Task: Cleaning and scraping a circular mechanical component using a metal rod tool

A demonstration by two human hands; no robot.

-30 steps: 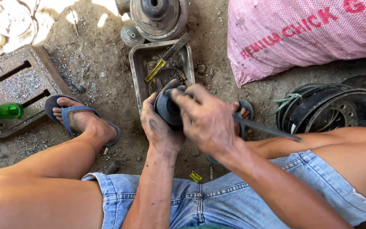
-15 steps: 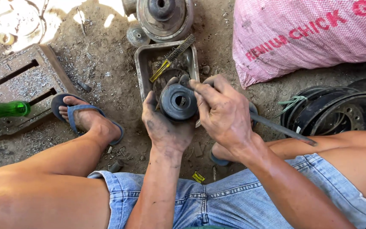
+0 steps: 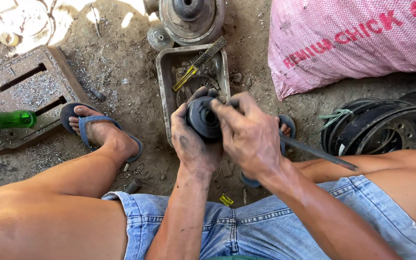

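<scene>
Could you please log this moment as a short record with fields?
left hand: cups a dark round pulley-like part from below
right hand: fingers on the part's face
under the hands: grey metal tray holding a yellow-handled tool
ground: dirt with metal shavings
left side: green bottle
right side: pink sack, black rims

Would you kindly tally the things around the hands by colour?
Black: 3, pulley, wheel rims, rod
Grey: 2, tray, metal housing
Green: 1, bottle
Pink: 1, sack
Blue: 2, sandals
Total: 9
</scene>
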